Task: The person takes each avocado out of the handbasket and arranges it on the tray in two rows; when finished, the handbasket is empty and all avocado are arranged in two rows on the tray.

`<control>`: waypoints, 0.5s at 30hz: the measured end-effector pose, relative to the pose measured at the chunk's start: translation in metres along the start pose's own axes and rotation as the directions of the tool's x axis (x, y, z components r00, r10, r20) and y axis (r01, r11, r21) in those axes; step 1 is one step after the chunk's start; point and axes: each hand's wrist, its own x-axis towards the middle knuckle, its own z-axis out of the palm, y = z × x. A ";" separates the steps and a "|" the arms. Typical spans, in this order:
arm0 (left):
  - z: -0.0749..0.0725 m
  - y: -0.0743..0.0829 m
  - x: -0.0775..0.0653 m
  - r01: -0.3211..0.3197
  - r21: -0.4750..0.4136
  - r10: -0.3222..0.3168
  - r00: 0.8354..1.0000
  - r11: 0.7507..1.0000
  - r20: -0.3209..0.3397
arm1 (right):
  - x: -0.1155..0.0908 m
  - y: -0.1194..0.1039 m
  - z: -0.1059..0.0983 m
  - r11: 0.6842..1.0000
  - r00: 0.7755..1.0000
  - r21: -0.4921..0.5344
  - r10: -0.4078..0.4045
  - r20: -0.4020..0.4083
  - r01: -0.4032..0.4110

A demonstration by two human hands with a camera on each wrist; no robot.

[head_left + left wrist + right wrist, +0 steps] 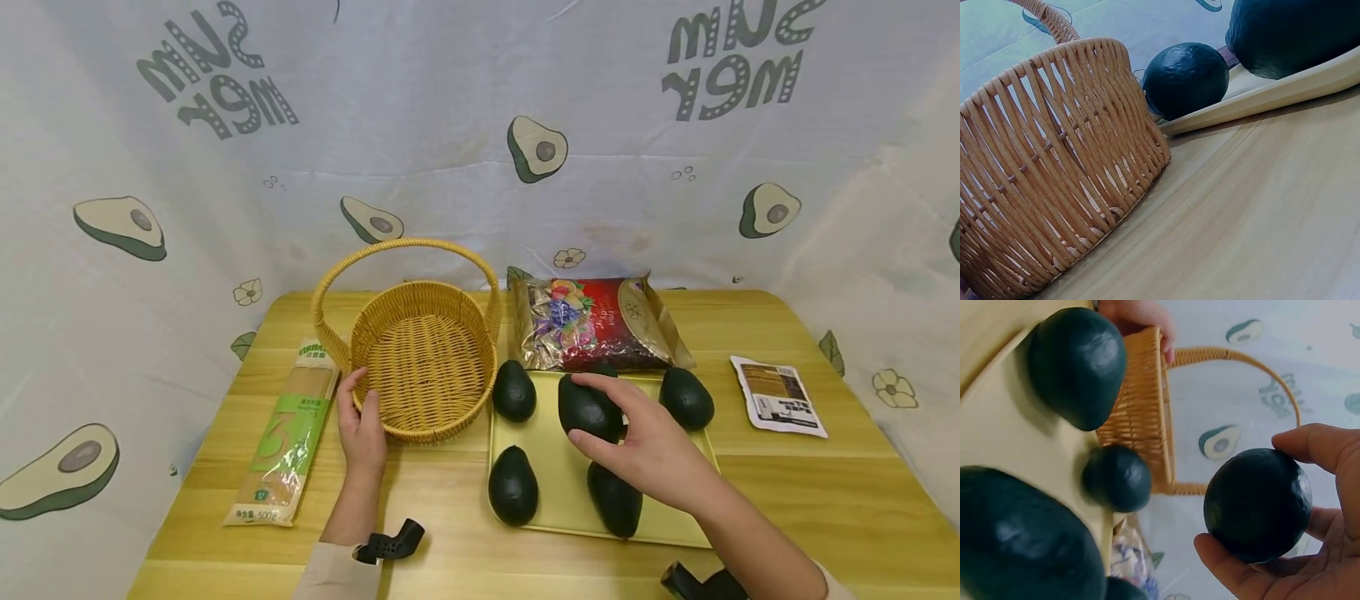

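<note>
My right hand (648, 446) grips a dark green avocado (588, 408) between thumb and fingers. In the right wrist view this avocado (1257, 505) is lifted above the others. Beneath it lies a pale yellow tray (551, 467) bearing several more avocados, among them one at the front left (513, 486), one at the back left (514, 392) and one at the back right (686, 398). My left hand (363, 433) holds the near left rim of a wicker basket (427, 367), which has nothing in it and a tall arched handle. Its woven side (1060, 162) fills much of the left wrist view.
A packet of spaghetti (288, 442) lies left of the basket. Behind the tray rests a red and gold candy bag (592, 325), close to the tray's back edge. To the right is a small flat pouch (778, 397). A printed curtain (450, 108) hangs behind the wooden table (442, 533).
</note>
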 end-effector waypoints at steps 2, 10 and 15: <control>0.000 0.000 0.000 0.003 -0.002 -0.003 1.000 1.000 0.000 | -0.004 0.006 -0.001 1.000 1.000 -0.008 0.001 -0.013 -0.002; 0.000 0.000 0.000 0.001 -0.004 -0.001 1.000 1.000 0.000 | -0.019 0.030 -0.004 1.000 0.999 -0.020 -0.001 -0.045 0.000; 0.000 -0.001 0.001 -0.006 -0.006 0.006 1.000 1.000 0.003 | -0.027 0.043 -0.006 1.000 0.998 -0.027 -0.003 -0.066 0.001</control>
